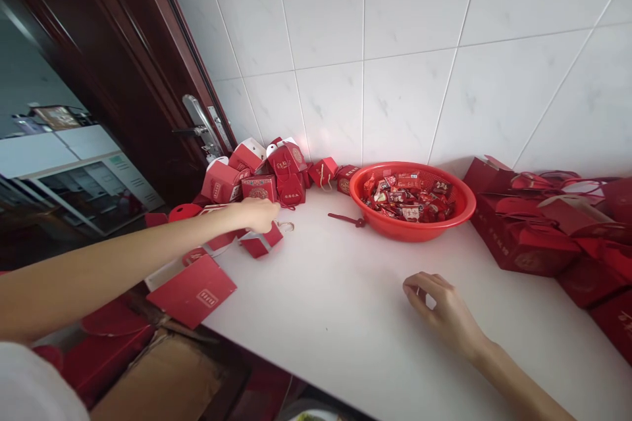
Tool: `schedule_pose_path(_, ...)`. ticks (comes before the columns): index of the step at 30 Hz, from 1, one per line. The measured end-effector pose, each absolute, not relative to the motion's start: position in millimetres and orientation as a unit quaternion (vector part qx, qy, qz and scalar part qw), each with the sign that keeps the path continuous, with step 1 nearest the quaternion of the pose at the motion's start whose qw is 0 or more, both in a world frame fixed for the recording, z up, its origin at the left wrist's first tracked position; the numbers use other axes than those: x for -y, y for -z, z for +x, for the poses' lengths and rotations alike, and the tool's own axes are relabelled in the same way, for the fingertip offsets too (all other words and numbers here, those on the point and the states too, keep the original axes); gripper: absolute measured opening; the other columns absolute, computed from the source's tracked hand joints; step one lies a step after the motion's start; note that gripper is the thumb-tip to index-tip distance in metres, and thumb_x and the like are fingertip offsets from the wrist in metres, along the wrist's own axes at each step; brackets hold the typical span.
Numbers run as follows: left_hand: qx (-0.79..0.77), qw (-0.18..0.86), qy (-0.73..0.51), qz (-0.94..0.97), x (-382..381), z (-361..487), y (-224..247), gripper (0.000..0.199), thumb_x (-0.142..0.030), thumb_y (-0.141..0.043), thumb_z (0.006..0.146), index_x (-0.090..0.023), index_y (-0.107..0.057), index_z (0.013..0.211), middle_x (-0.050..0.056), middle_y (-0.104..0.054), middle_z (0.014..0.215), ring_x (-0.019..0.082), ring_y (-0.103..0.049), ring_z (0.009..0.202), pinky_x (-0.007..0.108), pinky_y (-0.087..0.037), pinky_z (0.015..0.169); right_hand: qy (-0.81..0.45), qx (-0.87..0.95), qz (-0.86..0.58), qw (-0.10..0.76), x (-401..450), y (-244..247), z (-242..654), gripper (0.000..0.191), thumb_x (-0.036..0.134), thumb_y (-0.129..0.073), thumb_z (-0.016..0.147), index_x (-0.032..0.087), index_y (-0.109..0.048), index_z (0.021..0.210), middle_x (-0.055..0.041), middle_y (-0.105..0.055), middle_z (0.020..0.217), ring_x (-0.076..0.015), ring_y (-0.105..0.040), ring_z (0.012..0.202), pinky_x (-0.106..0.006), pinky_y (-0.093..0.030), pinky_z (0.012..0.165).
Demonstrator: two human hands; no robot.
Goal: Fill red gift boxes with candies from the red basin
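My left hand reaches to the left side of the white table, with its fingers closed at the top of a small red gift box. The box is tilted, and a thin cord loop shows beside it. My fingertips are partly hidden behind the back of the hand. My right hand hovers over or rests on the table at the right, fingers curled and thumb near the index finger, with nothing visible in it. Beyond it stands a red plastic basket holding many wrapped candies.
More red gift boxes are heaped against the tiled wall. Larger red boxes line the right side. A red strap lies near the basket. A flat red box overhangs the table's left edge, above a cardboard carton.
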State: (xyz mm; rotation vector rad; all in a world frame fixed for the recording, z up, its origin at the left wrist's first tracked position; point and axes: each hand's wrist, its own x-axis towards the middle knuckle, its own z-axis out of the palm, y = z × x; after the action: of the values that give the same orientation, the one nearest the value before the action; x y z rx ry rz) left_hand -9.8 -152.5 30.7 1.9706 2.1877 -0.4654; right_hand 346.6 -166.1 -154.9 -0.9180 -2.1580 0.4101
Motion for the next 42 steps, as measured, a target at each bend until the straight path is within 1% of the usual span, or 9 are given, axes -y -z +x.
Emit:
schedule_pose_path(4, -0.695, 0.164, 0.202, 0.67, 132.5, 9.8, -54.2, 0.029, -0.013, -0.054, 0.075, -0.019, -0.056, 0.103, 0.001, -0.065, 0.071, 0.019, -0.064, 0.063, 0.024, -0.04, 0.055, -0.194, 0.812, -0.378, 0.401, 167.3, 152.5, 344.9, 0.02, 0.038, -0.049, 0.099, 0.023, -0.063, 0.1, -0.0028, -0.069, 0.075, -0.0171, -0.064, 0.061, -0.03, -0.056, 0.055)
schedule_pose_path(8, -0.602, 0.237, 0.178, 0.742, 127.1, 54.1, -66.6, 0.022, -0.016, -0.052, 0.075, -0.019, -0.065, 0.093, 0.002, -0.069, 0.079, 0.016, -0.066, 0.068, 0.023, -0.045, 0.06, -0.226, 0.787, -0.388, 0.424, 168.1, 148.2, 344.9, 0.028, 0.041, -0.048, 0.1, 0.022, -0.054, 0.121, -0.0041, -0.068, 0.087, -0.0148, -0.064, 0.063, -0.027, -0.055, 0.054)
schedule_pose_path(13, -0.5, 0.291, 0.112, 0.808, 122.1, 110.4, -59.9, 0.024, -0.014, -0.053, 0.077, -0.018, -0.072, 0.09, 0.002, -0.072, 0.089, 0.014, -0.066, 0.07, 0.023, -0.048, 0.066, -0.187, 0.771, -0.369, 0.485, 166.1, 140.2, 350.8, 0.034, 0.038, -0.042, 0.103, 0.026, -0.046, 0.135, -0.0068, -0.067, 0.108, -0.0167, -0.067, 0.082, -0.034, -0.058, 0.079)
schedule_pose_path(17, -0.448, 0.373, 0.035, 0.812, 107.8, 135.7, -37.4, 0.023, -0.015, -0.055, 0.078, -0.017, -0.072, 0.094, 0.002, -0.07, 0.083, 0.014, -0.067, 0.072, 0.023, -0.05, 0.068, -0.155, 0.753, -0.352, 0.534, 163.2, 131.0, 361.4, 0.043, 0.043, -0.039, 0.103, 0.027, -0.042, 0.142, -0.01, -0.062, 0.118, -0.021, -0.063, 0.092, -0.039, -0.056, 0.085)
schedule_pose_path(21, -0.402, 0.42, -0.004, 0.813, 100.6, 144.2, -12.2, 0.024, -0.017, -0.055, 0.081, -0.016, -0.072, 0.099, 0.004, -0.071, 0.088, 0.015, -0.067, 0.08, 0.023, -0.051, 0.072, -0.107, 0.735, -0.377, 0.554, 159.6, 126.6, 369.2, 0.047, 0.046, -0.048, 0.099, 0.026, -0.044, 0.141, -0.0111, -0.059, 0.12, -0.0216, -0.06, 0.09, -0.041, -0.055, 0.085)
schedule_pose_path(25, -0.404, 0.352, 0.037, 0.843, 107.5, 142.3, 5.3, 0.033, -0.02, -0.054, 0.083, -0.02, -0.072, 0.111, 0.003, -0.073, 0.093, 0.018, -0.066, 0.084, 0.024, -0.049, 0.07, -0.087, 0.724, -0.408, 0.549, 157.5, 127.4, 369.0, 0.041, 0.034, -0.053, 0.098, 0.025, -0.047, 0.138, -0.0099, -0.06, 0.116, -0.0196, -0.061, 0.088, -0.037, -0.055, 0.083)
schedule_pose_path(29, -0.425, 0.251, 0.037, 0.869, 119.7, 137.7, 13.5, 0.042, -0.016, -0.049, 0.084, -0.027, -0.071, 0.117, 0.006, -0.066, 0.121, 0.023, -0.062, 0.112, 0.03, -0.05, 0.09, -0.089, 0.724, -0.409, 0.548, 156.4, 128.9, 368.8, 0.035, 0.024, -0.041, 0.102, 0.026, -0.05, 0.136, -0.0107, -0.06, 0.122, -0.0198, -0.063, 0.1, -0.035, -0.055, 0.087)
schedule_pose_path(34, -0.392, 0.222, 0.039, 0.892, 129.6, 137.9, 18.7, 0.046, -0.005, -0.046, 0.08, -0.03, -0.076, 0.105, 0.004, -0.048, 0.148, 0.027, -0.049, 0.135, 0.037, -0.044, 0.107, -0.073, 0.725, -0.403, 0.554, 152.1, 131.2, 374.2, 0.031, 0.019, -0.036, 0.103, 0.025, -0.063, 0.116, -0.0125, -0.061, 0.127, -0.0233, -0.061, 0.118, -0.037, -0.054, 0.093)
schedule_pose_path(42, -0.388, 0.209, 0.014, 0.897, 136.9, 146.5, 23.4, 0.037, -0.014, -0.041, 0.09, -0.022, -0.077, 0.087, 0.009, -0.06, 0.132, 0.029, -0.061, 0.119, 0.04, -0.05, 0.096, -0.114, 0.74, -0.402, 0.528, 151.1, 133.0, 376.3, 0.036, 0.021, -0.038, 0.103, 0.027, -0.073, 0.1, -0.0094, -0.064, 0.128, -0.0211, -0.067, 0.112, -0.031, -0.057, 0.086)
